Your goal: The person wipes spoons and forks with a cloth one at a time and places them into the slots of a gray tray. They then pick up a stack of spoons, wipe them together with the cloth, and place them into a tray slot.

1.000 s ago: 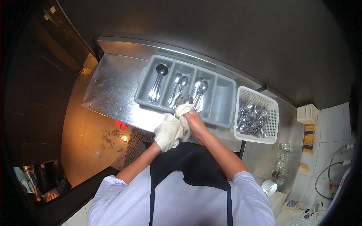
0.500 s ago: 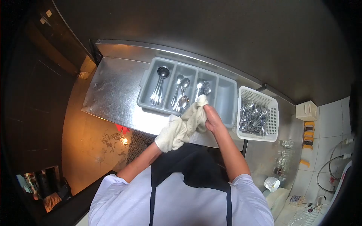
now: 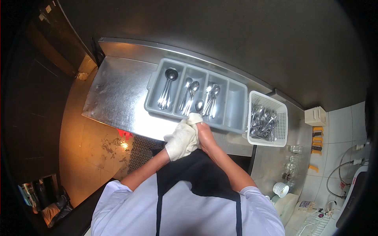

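Observation:
A spoon (image 3: 199, 105) stands bowl-up over the near edge of the grey cutlery tray (image 3: 235, 125), its handle hidden in a white cloth (image 3: 194, 118). My left hand (image 3: 179, 142) is wrapped in the cloth and closed, its fingers covered. Pressed against it, my right hand (image 3: 205, 134) grips the cloth just below the spoon's bowl. Ladles (image 3: 168, 88) lie in the tray's left compartment. Spoons (image 3: 192, 94) fill the second, and more spoons (image 3: 213, 98) the third. The fourth compartment's grey floor shows bare.
A white perforated basket (image 3: 281, 135) heaped with cutlery (image 3: 263, 122) stands right of the tray on the steel counter (image 3: 118, 84). Glasses (image 3: 293, 159) and white bowls (image 3: 280, 189) line the right side. A wall rises behind the counter.
My right hand has come down and left against my left hand, bunching the stretched cloth. The spoon's bowl has shifted slightly right within the cloth.

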Available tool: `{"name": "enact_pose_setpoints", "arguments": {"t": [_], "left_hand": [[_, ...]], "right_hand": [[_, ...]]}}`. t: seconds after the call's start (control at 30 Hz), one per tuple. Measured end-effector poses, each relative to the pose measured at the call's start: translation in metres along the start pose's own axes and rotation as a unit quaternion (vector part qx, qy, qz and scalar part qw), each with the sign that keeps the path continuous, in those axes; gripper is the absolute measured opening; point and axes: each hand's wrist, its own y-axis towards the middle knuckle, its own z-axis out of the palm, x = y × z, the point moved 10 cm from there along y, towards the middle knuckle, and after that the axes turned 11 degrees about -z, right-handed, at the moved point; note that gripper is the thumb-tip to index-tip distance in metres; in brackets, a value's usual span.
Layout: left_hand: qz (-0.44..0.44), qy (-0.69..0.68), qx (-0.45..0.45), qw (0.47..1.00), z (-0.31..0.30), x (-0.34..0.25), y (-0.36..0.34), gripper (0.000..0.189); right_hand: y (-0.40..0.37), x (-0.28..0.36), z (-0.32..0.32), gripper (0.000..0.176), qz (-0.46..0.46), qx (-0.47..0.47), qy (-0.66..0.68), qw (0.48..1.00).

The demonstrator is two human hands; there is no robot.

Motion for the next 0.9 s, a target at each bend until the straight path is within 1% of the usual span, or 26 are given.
{"name": "enact_pose_setpoints", "arguments": {"t": [0.03,0.07,0.13,0.17,0.2,0.23,0.3,0.33,0.37,0.4,0.43,0.47,0.5,0.53,0.57,0.6,0.63,0.67,0.7,0.73,0.77,0.8,0.87,0.9], "left_hand": [[-0.005,-0.011,0.0,1.0,-0.004,0.005,0.003,0.025],[-0.012,-0.123,0.037,0.992,-0.013,0.02,0.016,0.028],[-0.029,0.054,0.082,0.995,-0.001,0.001,0.005,0.037],[-0.037,0.076,0.063,0.994,0.003,-0.005,-0.002,0.041],[-0.046,0.097,0.045,0.993,0.007,-0.011,-0.009,0.044],[-0.05,0.051,-0.015,0.997,0.007,-0.018,-0.014,0.047],[-0.064,-0.027,0.019,0.997,0.031,-0.029,-0.025,0.058],[-0.076,-0.062,0.108,0.989,0.045,-0.037,-0.036,0.067],[-0.09,-0.098,0.195,0.972,0.055,-0.043,-0.046,0.076],[0.04,0.075,0.146,0.986,0.04,-0.064,-0.05,0.075],[-0.016,-0.093,0.237,0.967,0.054,-0.071,-0.062,0.074],[-0.09,-0.252,0.307,0.913,0.067,-0.078,-0.074,0.073],[-0.15,-0.311,0.292,0.892,0.073,-0.089,-0.093,0.072],[-0.129,-0.338,0.321,0.875,0.074,-0.107,-0.103,0.069],[-0.111,-0.346,0.358,0.86,0.071,-0.121,-0.115,0.055],[0.076,-0.077,0.189,0.976,0.043,-0.142,-0.117,0.052],[0.255,0.204,-0.007,0.945,0.028,-0.17,-0.143,0.051],[0.401,0.452,-0.201,0.771,0.036,-0.194,-0.183,0.051],[0.492,0.525,-0.213,0.661,0.068,-0.205,-0.21,0.045],[0.582,0.581,-0.256,0.508,0.099,-0.209,-0.24,0.039],[0.654,0.592,-0.31,0.354,0.125,-0.209,-0.27,0.037],[0.574,0.651,-0.354,0.349,0.119,-0.219,-0.265,0.044],[0.474,0.643,-0.454,0.395,0.104,-0.223,-0.268,0.047],[0.444,0.629,-0.484,0.416,0.097,-0.221,-0.269,0.047]], "right_hand": [[-0.004,-0.002,0.004,0.033,0.043,0.015,0.04,0.998],[-0.007,-0.005,0.007,0.033,0.085,0.029,0.081,0.993],[0.014,-0.011,-0.011,0.033,0.093,0.036,0.083,0.992],[0.024,-0.014,-0.025,0.033,0.096,0.034,0.085,0.991],[0.033,-0.002,-0.037,0.032,0.083,0.03,0.084,0.993],[0.037,0.007,-0.046,0.031,0.068,0.017,0.09,0.993],[0.039,0.018,-0.064,0.03,0.037,-0.011,0.103,0.994],[0.03,0.022,-0.069,0.032,0.029,-0.024,0.078,0.996],[0.024,0.02,-0.072,0.033,0.017,-0.002,0.039,0.999],[0.017,0.014,-0.074,0.034,0.005,0.022,-0.001,1.0],[0.009,0.011,-0.075,0.035,-0.007,0.046,-0.041,0.998],[0.001,0.01,-0.076,0.035,-0.022,0.064,-0.11,0.992],[-0.008,0.008,-0.076,0.035,-0.037,0.082,-0.179,0.98],[-0.016,0.009,-0.078,0.035,-0.049,0.101,-0.248,0.962],[-0.024,0.016,-0.082,0.034,-0.055,0.108,-0.299,0.947],[-0.033,0.028,-0.084,0.033,-0.06,0.115,-0.349,0.928],[-0.04,0.033,-0.088,0.032,-0.065,0.123,-0.398,0.907],[-0.042,0.03,-0.103,0.029,-0.108,0.091,-0.313,0.939],[-0.038,0.034,-0.123,0.027,-0.134,0.05,-0.297,0.944],[-0.036,0.041,-0.146,0.026,-0.16,0.01,-0.28,0.947],[-0.033,0.048,-0.171,0.025,-0.185,-0.029,-0.262,0.947],[-0.026,0.051,-0.203,0.023,-0.185,-0.074,-0.281,0.939],[-0.017,0.074,-0.261,0.022,-0.184,-0.158,-0.335,0.911],[-0.014,0.089,-0.283,0.022,-0.183,-0.197,-0.369,0.89]]}}
